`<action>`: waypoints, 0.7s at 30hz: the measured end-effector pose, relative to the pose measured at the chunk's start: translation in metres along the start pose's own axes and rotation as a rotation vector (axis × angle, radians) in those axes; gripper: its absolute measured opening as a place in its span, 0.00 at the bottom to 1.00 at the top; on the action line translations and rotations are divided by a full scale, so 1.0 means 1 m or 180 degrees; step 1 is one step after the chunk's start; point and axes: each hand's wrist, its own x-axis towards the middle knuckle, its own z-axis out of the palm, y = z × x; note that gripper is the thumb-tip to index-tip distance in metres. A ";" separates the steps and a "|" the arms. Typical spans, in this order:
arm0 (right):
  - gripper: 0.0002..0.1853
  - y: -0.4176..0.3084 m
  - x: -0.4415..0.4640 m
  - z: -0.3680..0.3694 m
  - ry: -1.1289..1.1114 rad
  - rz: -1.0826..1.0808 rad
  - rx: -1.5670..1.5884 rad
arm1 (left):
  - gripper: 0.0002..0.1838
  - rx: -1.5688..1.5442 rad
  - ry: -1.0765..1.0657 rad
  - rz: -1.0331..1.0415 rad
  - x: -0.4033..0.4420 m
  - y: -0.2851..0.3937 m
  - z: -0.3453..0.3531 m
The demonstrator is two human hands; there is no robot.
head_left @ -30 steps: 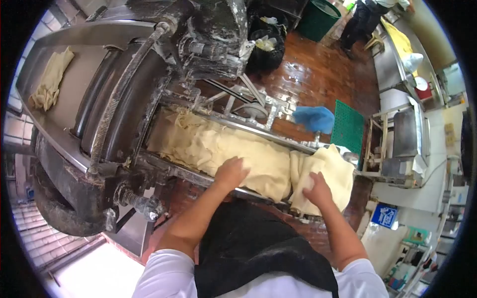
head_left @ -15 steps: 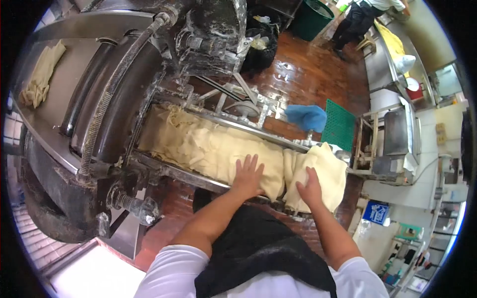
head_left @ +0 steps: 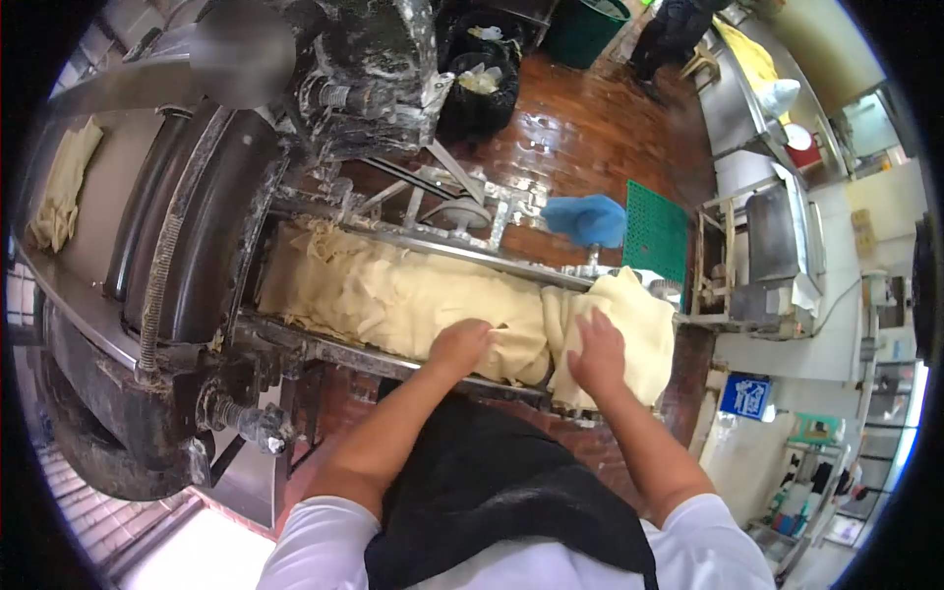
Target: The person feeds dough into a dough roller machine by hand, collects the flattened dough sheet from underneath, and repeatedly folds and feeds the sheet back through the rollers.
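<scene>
A long sheet of pale dough [head_left: 393, 290] lies in layers along the metal conveyor tray of the roller machine. My left hand [head_left: 462, 347] is closed on the near part of this sheet, pinching up a fold. At the tray's right end, a folded piece of dough [head_left: 639, 329] hangs partly over the end. My right hand [head_left: 597, 354] rests on it with the fingers apart. Another strip of dough [head_left: 67, 187] lies on the metal plate at the far left, beyond the dark rollers [head_left: 202, 216].
The machine's flour-dusted housing [head_left: 369, 79] rises at the upper left. Behind the tray are a blue cloth [head_left: 587, 218], a green mat [head_left: 656, 231] and a black bin bag [head_left: 479, 93]. A person [head_left: 669, 39] stands at the back near a metal counter [head_left: 730, 108].
My left hand went from spread flat on the dough to closed on a fold of it. My right hand's fingers have spread over the folded piece. The view has shifted.
</scene>
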 end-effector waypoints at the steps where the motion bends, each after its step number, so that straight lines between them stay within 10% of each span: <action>1: 0.41 -0.009 0.003 -0.003 -0.0008 0.0009 0.0003 | 0.12 0.0083 -0.0025 0.0139 0.000 0.001 -0.002; 9: 0.27 -0.070 0.063 0.029 -0.1099 -0.0275 0.0789 | 0.18 -0.0269 0.0215 0.0135 -0.023 0.000 -0.012; 14: 0.16 -0.059 0.057 0.036 -0.0817 -0.0454 0.1427 | 0.41 0.0354 0.0267 -0.0301 -0.056 -0.010 -0.035; 21: 0.14 -0.100 0.045 -0.016 -0.0502 -0.0811 0.2505 | 0.43 0.0390 0.0617 0.0111 -0.030 0.002 -0.053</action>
